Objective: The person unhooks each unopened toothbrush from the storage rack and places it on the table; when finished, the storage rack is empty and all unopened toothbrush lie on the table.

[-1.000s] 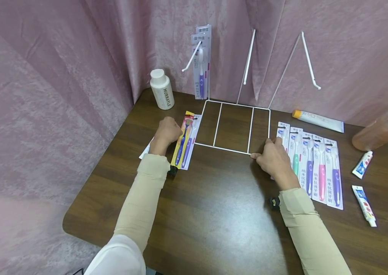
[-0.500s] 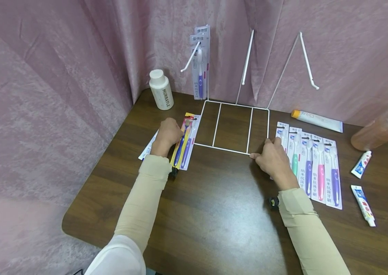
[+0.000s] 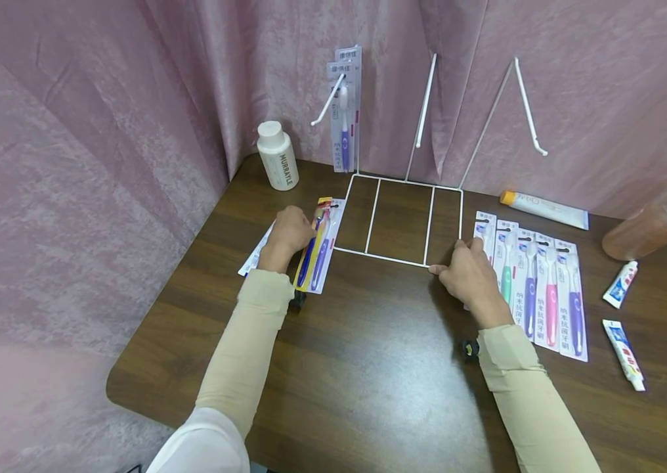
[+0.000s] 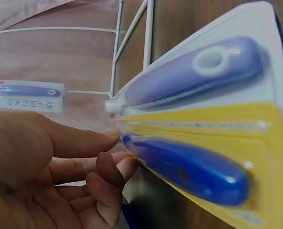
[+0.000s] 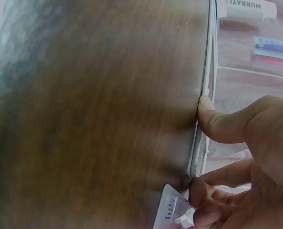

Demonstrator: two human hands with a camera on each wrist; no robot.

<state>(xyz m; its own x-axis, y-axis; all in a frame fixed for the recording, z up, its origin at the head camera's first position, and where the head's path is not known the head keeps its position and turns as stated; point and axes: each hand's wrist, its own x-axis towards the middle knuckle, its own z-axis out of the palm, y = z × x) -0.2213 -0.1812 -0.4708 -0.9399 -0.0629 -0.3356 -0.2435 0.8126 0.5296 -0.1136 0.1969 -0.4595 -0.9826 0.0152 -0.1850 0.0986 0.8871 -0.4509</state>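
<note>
My left hand pinches the left edge of a yellow-backed toothbrush pack between thumb and fingers. That pack, with a blue-handled brush, tilts up on its left side and overlaps a white pack with a purple toothbrush. Partly covered by the left hand, another white pack lies on its left. My right hand grips the front right corner of a white wire display rack, thumb on the front bar. Two packaged toothbrushes hang from the rack's left hook.
Several toothbrush packs lie in a row right of the rack. Beyond them are two small toothpaste tubes, a larger orange-capped tube and a pump bottle. A white bottle stands back left. A pink curtain borders the table.
The yellow toothbrush pack has turned up at its left edge in my left hand, so its face looks narrower. My right hand stays on the rack's corner.
</note>
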